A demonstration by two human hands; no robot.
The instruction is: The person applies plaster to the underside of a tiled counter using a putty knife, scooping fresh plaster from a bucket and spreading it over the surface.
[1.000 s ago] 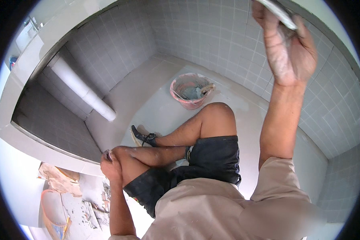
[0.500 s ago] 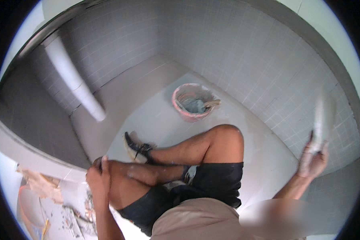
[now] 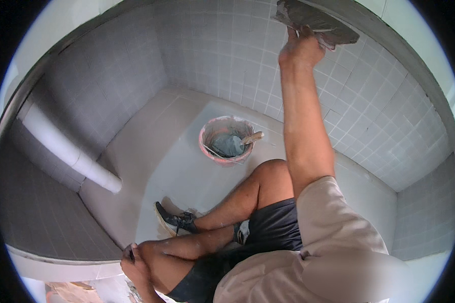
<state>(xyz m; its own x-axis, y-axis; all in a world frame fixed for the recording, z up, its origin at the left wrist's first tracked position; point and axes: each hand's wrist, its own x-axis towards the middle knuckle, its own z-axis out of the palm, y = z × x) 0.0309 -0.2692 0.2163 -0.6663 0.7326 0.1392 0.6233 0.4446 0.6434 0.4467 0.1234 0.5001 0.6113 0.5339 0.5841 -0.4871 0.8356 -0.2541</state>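
Observation:
My right hand (image 3: 303, 49), arm stretched far forward, is closed on a plastering trowel (image 3: 321, 24) with a flat, grey-smeared face. The trowel is held up before the upper part of the grey tiled wall (image 3: 247, 55); whether it touches the tiles I cannot tell. My left hand (image 3: 136, 267) rests on my bent left knee (image 3: 149, 250), fingers curled round it. Beyond my legs stands a pinkish bucket (image 3: 203, 144) with grey paste (image 3: 228, 145) inside. A wooden handle (image 3: 253, 137) sticks out over its right rim.
A white pipe (image 3: 68, 151) slants down to the floor at the left. I sit cross-legged inside a tiled recess, its ledge (image 3: 71, 267) curving round the near left. Torn brown cardboard (image 3: 73, 293) lies beyond the ledge. The pale floor (image 3: 174, 177) meets tiled walls behind the bucket.
My right hand has swung the trowel from low at the right up to the far wall. The left hand stays on the knee. The view has shifted a little.

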